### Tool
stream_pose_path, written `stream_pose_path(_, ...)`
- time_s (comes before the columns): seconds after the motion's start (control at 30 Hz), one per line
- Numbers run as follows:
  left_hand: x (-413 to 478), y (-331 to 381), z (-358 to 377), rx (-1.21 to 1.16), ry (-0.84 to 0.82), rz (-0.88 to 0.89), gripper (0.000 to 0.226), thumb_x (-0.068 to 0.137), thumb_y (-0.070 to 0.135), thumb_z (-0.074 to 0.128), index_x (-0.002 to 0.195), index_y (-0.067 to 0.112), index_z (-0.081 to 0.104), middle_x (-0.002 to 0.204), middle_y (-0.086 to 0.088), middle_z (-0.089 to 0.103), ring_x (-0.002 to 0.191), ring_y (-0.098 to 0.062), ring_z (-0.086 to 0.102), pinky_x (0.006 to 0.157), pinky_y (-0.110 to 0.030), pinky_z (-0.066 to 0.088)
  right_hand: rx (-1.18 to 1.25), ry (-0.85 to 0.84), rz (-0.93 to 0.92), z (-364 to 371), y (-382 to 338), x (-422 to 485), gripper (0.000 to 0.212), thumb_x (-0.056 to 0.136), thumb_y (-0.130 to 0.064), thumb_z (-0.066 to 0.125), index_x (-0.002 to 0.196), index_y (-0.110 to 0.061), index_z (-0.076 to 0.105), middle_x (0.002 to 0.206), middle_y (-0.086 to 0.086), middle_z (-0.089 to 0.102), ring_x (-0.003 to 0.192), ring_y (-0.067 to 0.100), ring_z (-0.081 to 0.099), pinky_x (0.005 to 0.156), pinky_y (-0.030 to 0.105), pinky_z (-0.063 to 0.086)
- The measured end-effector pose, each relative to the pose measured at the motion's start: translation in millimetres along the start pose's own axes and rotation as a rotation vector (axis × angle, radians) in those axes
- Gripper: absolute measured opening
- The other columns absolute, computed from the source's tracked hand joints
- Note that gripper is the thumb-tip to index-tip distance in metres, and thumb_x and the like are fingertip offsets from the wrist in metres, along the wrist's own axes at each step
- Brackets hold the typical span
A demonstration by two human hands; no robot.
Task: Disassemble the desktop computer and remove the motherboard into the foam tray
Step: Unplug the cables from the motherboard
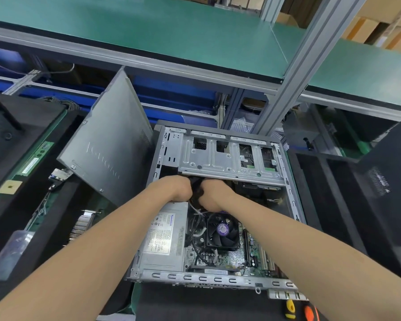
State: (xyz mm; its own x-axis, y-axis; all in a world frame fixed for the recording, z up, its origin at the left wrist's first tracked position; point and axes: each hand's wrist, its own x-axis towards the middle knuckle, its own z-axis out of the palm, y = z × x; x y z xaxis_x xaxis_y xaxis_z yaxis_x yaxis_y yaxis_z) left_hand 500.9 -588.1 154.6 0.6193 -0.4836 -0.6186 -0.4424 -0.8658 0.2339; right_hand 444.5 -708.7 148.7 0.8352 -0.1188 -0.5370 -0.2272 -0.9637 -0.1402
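The open desktop case (292, 195) lies on its side in front of me. Inside, the green motherboard (220, 258) carries a black CPU fan (221, 230), with the silver power supply (162, 242) to its left and the metal drive cage (227, 156) at the far end. My left hand (175, 187) and my right hand (214, 193) are close together just below the drive cage. Both are closed around a black cable bundle (196, 186) between them. The fingertips are hidden inside the case.
The removed grey side panel (109, 144) leans to the left of the case. Black foam trays (347, 193) flank the case on both sides; the left tray holds boards and a heatsink (81, 224). Yellow and orange tool handles (299, 309) lie at the near right edge.
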Motion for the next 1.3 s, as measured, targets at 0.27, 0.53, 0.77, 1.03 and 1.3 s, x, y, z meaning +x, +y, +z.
stream_pose_path(0.27, -22.0, 8.5, -6.2, -0.199, 0.014, 0.358, 0.029, 0.105, 0.027, 0.038, 0.126, 0.030, 0.058, 0.121, 0.004, 0.065, 0.092, -0.007, 0.057, 0.074, -0.027, 0.040, 0.019, 0.308, -0.243, 11.3, 54.4, -45.6, 0.013, 0.100, -0.028, 0.056, 0.099, -0.015, 0.058, 0.104, 0.007, 0.058, 0.095, 0.026, 0.053, 0.084, 0.037, 0.046)
stream_pose_path(0.53, -34.0, 39.2, 30.4, 0.434, 0.461, 0.629, 0.050, 0.090, 0.051, 0.059, 0.133, 0.029, 0.048, 0.119, -0.003, 0.044, 0.106, -0.025, 0.050, 0.078, -0.035, 0.035, -0.030, -0.050, -0.547, 4.7, 84.1, -95.7, 0.005, 0.088, -0.027, 0.070, 0.084, -0.024, 0.070, 0.070, -0.012, 0.061, 0.066, 0.005, 0.055, 0.060, 0.015, 0.039)
stream_pose_path(0.77, -22.2, 47.0, 35.7, 0.443, 0.134, 0.592, 0.067, 0.100, 0.064, 0.043, 0.155, 0.059, 0.004, 0.170, 0.000, 0.018, 0.153, -0.024, 0.025, 0.121, -0.050, 0.025, -0.266, -0.321, -0.604, 10.4, 95.9, -95.2, 0.026, 0.087, -0.034, 0.075, 0.113, -0.031, 0.077, 0.068, -0.019, 0.054, 0.073, 0.009, 0.052, 0.065, 0.027, 0.045)
stream_pose_path(1.03, -14.9, 57.4, 34.7, 0.418, 0.046, 0.528, 0.085, 0.090, 0.076, 0.049, 0.154, 0.062, -0.005, 0.171, 0.004, 0.017, 0.151, -0.023, 0.034, 0.116, -0.048, 0.029, -0.634, -0.242, -0.514, 58.3, 90.1, -104.4, 0.025, 0.103, -0.020, 0.048, 0.103, -0.003, 0.067, 0.087, 0.013, 0.065, 0.073, 0.032, 0.061, 0.066, 0.040, 0.053)
stream_pose_path(1.3, -1.1, 66.0, 41.5, 0.373, -0.044, 0.477, 0.078, 0.091, 0.077, 0.046, 0.152, 0.065, -0.001, 0.173, 0.003, 0.005, 0.157, -0.027, 0.018, 0.123, -0.054, 0.012, -0.695, -0.324, -0.475, 64.9, 92.0, -99.4, 0.019, 0.103, -0.012, 0.048, 0.104, -0.005, 0.066, 0.097, 0.016, 0.069, 0.087, 0.036, 0.069, 0.065, 0.040, 0.047)
